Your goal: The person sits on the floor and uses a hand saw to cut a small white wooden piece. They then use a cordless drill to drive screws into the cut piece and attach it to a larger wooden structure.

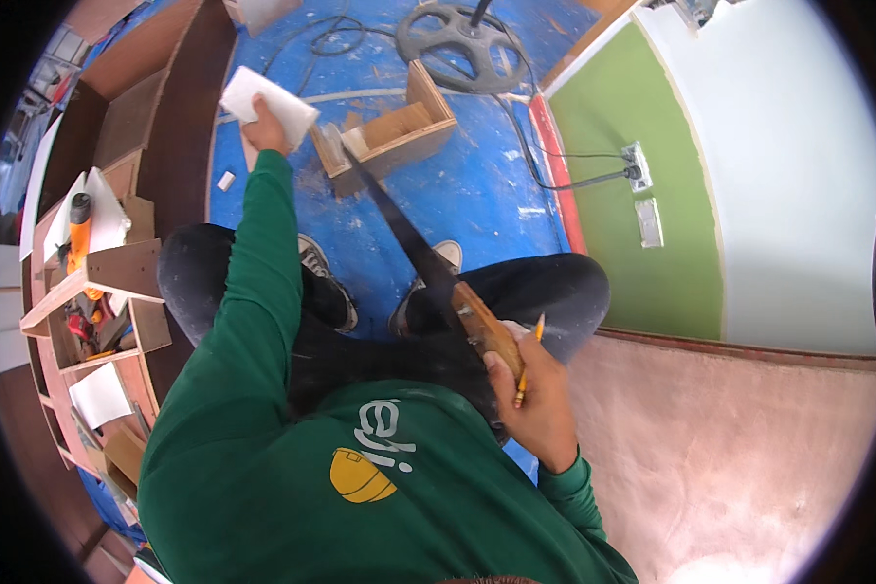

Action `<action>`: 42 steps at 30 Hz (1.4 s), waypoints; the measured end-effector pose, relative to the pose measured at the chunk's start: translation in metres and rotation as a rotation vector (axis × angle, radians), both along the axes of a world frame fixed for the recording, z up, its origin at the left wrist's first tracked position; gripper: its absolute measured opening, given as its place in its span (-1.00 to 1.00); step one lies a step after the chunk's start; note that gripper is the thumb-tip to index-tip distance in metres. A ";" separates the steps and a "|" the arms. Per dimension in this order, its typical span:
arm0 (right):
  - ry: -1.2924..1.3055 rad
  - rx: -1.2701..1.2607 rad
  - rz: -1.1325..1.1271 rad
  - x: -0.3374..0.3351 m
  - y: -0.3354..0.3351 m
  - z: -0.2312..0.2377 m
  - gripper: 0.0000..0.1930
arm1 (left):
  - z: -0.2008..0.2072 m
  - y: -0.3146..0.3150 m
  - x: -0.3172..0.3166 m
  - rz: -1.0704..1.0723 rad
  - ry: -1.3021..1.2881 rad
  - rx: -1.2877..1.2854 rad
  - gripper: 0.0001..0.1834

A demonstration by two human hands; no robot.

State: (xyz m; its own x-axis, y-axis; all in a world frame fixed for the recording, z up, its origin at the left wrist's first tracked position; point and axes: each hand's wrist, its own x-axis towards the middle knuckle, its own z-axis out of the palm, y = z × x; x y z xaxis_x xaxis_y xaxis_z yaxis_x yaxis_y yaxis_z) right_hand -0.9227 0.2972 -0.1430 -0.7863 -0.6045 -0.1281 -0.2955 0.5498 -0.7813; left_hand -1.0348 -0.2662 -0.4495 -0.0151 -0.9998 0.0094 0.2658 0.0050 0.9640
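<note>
My right hand (538,407) is closed round the wooden handle of a handsaw (406,230). A yellow pencil (529,362) is also held in those fingers. The dark blade slants away to the upper left, its tip near a small open wooden box (399,136) on the floor. Out to the left, my left hand (268,128) grips a flat white piece (274,101), thumb on top; its material I cannot make out. Whitish scraps lie at the box's left end, close to the blade tip.
Blue sheeting (501,209) covers the floor, with a grey spoked wheel-like base (457,49) and black cables on it. Cords plug into an outlet (636,167) on the green wall. At left stand wooden shelving (170,107) and a tool box (122,268) holding an orange-handled tool.
</note>
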 end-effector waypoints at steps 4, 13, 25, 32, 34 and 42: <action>0.016 -0.086 -0.025 -0.014 -0.015 -0.004 -0.65 | -0.021 0.002 0.012 0.132 -0.312 0.047 -0.40; -0.109 -0.386 -0.336 -0.038 -0.016 -0.014 -0.61 | -0.034 0.090 0.022 -0.471 -0.160 0.365 -0.43; -0.056 -0.449 -0.415 -0.041 0.007 -0.007 -0.59 | -0.022 0.056 -0.034 -0.717 0.222 0.586 -0.60; -0.114 -0.508 -0.469 -0.035 0.004 -0.018 -0.62 | -0.009 0.045 -0.025 -0.378 0.293 0.509 -0.70; -0.122 -0.519 -0.473 -0.041 -0.004 -0.027 -0.62 | -0.022 0.072 -0.024 -0.299 0.396 0.602 -0.73; -0.264 -0.531 -0.328 -0.053 -0.042 -0.054 -0.59 | -0.063 0.191 0.002 -0.045 0.916 0.970 -0.71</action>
